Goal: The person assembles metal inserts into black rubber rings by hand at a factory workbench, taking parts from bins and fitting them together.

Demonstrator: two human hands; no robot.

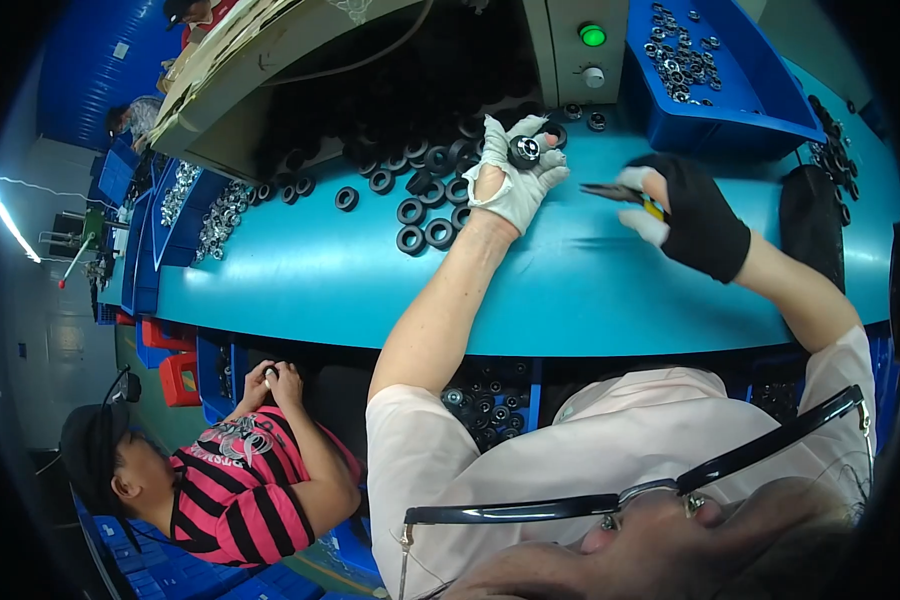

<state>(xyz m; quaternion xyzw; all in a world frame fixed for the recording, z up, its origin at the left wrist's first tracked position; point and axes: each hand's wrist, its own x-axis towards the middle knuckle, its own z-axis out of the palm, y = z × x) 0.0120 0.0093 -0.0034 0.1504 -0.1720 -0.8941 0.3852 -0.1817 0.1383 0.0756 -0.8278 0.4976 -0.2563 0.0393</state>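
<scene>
My left hand (508, 193), in a white glove with cut fingertips, is closed on a small black wheel (524, 151) with a shiny metal centre, raised over the turquoise table. My right hand (705, 222) wears a black fingerless glove with white coverings on the fingers. It grips a pair of pliers (610, 192) with yellow-and-black handles, jaws pointing left toward the wheel but apart from it. Several loose black rings (410, 211) lie beside my left wrist.
A dark-mouthed machine (560, 60) with a lit green button stands behind. Blue bins of metal parts (740, 130) (175, 215) flank the table (300, 290). A black cloth-like thing (812, 225) lies at right. At left sits a co-worker (260, 470) in a striped shirt, holding a small dark part.
</scene>
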